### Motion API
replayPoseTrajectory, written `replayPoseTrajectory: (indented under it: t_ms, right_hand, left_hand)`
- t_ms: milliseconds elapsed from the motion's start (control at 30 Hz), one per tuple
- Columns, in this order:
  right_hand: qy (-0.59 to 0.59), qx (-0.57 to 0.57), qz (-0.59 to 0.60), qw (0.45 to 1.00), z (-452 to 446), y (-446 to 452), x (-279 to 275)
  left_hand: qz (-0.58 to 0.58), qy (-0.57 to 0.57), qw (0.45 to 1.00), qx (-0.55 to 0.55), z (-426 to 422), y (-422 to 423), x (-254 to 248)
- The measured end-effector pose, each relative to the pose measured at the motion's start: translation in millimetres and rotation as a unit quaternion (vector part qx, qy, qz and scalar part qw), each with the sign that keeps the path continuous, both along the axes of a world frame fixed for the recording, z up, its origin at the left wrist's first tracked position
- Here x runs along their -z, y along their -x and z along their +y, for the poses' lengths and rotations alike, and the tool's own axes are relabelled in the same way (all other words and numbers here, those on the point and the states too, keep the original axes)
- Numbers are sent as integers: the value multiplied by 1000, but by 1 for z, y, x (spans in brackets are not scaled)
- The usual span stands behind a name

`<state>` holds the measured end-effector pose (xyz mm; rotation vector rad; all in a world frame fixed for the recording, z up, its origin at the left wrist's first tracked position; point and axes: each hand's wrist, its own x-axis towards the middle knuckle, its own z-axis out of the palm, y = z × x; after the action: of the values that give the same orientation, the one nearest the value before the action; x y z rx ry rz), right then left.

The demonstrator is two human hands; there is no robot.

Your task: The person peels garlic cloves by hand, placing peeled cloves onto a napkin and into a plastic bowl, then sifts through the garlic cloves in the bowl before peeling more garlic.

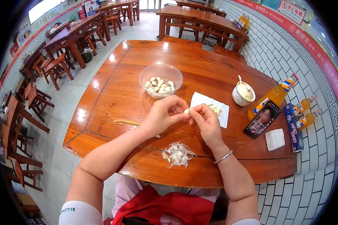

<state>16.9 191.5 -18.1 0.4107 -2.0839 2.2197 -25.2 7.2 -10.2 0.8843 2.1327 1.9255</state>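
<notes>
Over the wooden table, my left hand (168,114) and my right hand (205,123) meet, fingertips pinched together on one garlic clove (187,111). Beyond my left hand, a clear plastic bowl (180,80) holds many unpeeled garlic cloves (160,85). Just past my right hand lies a white napkin (200,98) with several peeled garlic cloves (215,109) on it, partly hidden by that hand. A loose pile of papery garlic skins (178,154) sits on the table nearer my body, below both hands.
To the right stand a patterned jar with a spoon (244,93), an orange drink bottle (276,94), a propped phone (262,119), a tissue stack (275,140) and a blue box (293,129). A white tiled wall (276,56) borders the table's right side. Other tables and stools fill the room.
</notes>
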Motion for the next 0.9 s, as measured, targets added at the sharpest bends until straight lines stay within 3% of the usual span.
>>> replayPoseTrajectory:
  t_ms: [33,100,200,733,833,900]
  right_hand:
    - [-27,11,18,999,-1,-1,1]
    - [-52,21,36,998,-1,0,3]
    - [-44,33,53,997,-4,1,5]
    - [-61,32,45,997,-6,-3,5]
    - [-72,39,58,995,-7,-4,4]
    - [-75,46,69,994,-7,-4,4]
  left_hand:
    - [0,0,1000,0,1,-1,1]
    - [153,58,985,-47,2,-3,1]
    - [211,44,975,-47,4,-8,-7]
    - [246,81,964,-61,5,-12,-1]
    - [272,81,956,-80,6,-11,0]
    - [329,81,926,-166,5,-9,-1]
